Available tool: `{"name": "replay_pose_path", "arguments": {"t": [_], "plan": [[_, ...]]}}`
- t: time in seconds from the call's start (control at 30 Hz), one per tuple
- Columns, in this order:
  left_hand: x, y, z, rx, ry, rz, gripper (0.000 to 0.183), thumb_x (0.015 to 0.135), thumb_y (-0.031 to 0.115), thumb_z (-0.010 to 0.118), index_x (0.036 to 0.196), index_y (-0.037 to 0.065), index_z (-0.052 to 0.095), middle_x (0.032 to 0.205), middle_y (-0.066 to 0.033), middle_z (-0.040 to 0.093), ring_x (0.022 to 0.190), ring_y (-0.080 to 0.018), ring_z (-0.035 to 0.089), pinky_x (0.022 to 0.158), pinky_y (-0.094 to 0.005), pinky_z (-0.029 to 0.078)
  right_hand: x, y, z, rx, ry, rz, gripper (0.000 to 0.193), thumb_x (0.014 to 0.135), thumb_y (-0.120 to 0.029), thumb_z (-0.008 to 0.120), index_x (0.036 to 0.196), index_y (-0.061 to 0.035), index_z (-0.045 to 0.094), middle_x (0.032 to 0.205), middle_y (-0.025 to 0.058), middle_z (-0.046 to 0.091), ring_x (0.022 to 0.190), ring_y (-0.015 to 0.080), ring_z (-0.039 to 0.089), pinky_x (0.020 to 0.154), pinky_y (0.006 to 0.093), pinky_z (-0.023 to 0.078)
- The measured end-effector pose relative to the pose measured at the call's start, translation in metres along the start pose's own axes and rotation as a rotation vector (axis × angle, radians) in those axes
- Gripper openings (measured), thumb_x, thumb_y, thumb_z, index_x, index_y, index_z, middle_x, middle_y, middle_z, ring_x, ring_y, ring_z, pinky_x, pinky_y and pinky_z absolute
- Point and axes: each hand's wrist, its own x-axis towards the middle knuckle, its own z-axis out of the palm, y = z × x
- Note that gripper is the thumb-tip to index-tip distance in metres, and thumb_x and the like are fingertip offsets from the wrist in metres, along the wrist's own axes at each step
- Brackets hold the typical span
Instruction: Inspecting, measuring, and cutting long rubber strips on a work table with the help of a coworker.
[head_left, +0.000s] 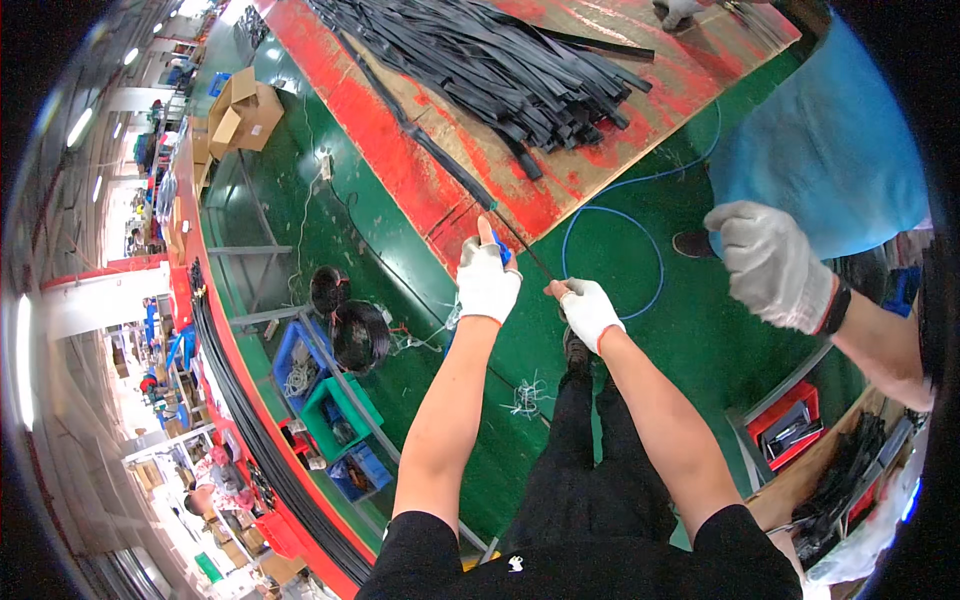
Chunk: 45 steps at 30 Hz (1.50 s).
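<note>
My left hand (489, 284), in a white glove with bare fingertips, is closed around a small blue object (503, 250) that is mostly hidden. One of its fingers points up at the end of a long black sleeve (440, 155), which lies along the red table. From that end a thin dark cord (530, 254) runs down to my right hand (592, 312). That hand, gloved the same way, pinches the cord beyond the table's corner. A pile of flat black strips (500, 75) lies farther back on the worn red tabletop (640, 135).
At right, a co-worker's gloved fist (772, 265) is near a blue cloth (825, 140); another gloved hand (680, 10) rests at the far table edge. A blue hose (662, 270) loops on the green floor. Black coils (360, 337) and a green bin (335, 410) stand left.
</note>
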Motion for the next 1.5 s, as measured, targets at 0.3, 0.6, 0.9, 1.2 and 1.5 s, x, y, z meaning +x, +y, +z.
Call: {"name": "replay_pose_path", "arguments": {"t": [0.3, 0.6, 0.9, 1.2, 1.5], "plan": [[0.004, 0.000, -0.003, -0.049, 0.008, 0.015, 0.097, 0.083, 0.019, 0.076, 0.161, -0.004, 0.025, 0.111, -0.0238, 0.065, 0.098, -0.0416, 0.067, 0.087, -0.0516, 0.055, -0.001, 0.000, 0.006, 0.103, -0.014, 0.036, 0.040, 0.105, -0.036, 0.059, 0.115, -0.0014, 0.077, 0.076, 0.0058, 0.067, 0.070, 0.0155, 0.060, 0.068, 0.0338, 0.048], [0.009, 0.000, -0.002, 0.005, -0.025, 0.005, 0.098, 0.082, 0.020, 0.077, 0.160, -0.007, 0.025, 0.109, -0.0231, 0.067, 0.097, -0.0406, 0.068, 0.087, -0.0502, 0.055, -0.003, -0.003, 0.007, 0.091, 0.000, 0.011, 0.040, 0.105, -0.036, 0.059, 0.114, -0.0010, 0.077, 0.072, 0.0040, 0.064, 0.067, 0.0145, 0.059, 0.065, 0.0336, 0.046], [0.008, -0.008, 0.001, 0.029, -0.040, -0.038, 0.097, 0.084, 0.020, 0.076, 0.161, -0.005, 0.024, 0.109, -0.0227, 0.068, 0.097, -0.0403, 0.068, 0.087, -0.0500, 0.056, -0.005, -0.003, 0.015, -0.024, -0.002, -0.007, 0.046, 0.110, -0.041, 0.051, 0.117, -0.0016, 0.074, 0.080, 0.0009, 0.057, 0.073, 0.0110, 0.051, 0.068, 0.0315, 0.042], [0.013, -0.011, 0.004, 0.103, 0.003, 0.012, 0.100, 0.083, 0.022, 0.077, 0.160, -0.010, 0.022, 0.109, -0.0228, 0.067, 0.097, -0.0379, 0.068, 0.088, -0.0489, 0.055, -0.010, -0.072, -0.041, -0.707, -0.170, -0.869, 0.033, 0.095, -0.042, 0.056, 0.101, -0.0129, 0.070, 0.086, 0.0008, 0.061, 0.090, 0.0161, 0.059, 0.082, 0.0326, 0.048], [0.021, 0.008, -0.004, 0.093, -0.045, -0.007, 0.101, 0.084, 0.023, 0.077, 0.161, -0.009, 0.020, 0.108, -0.0224, 0.067, 0.097, -0.0374, 0.068, 0.088, -0.0487, 0.055, -0.001, -0.003, 0.005, -0.007, -0.043, 0.034, 0.045, 0.109, -0.038, 0.052, 0.122, -0.0029, 0.076, 0.112, 0.0184, 0.077, 0.105, 0.0266, 0.070, 0.093, 0.0363, 0.051]]}}
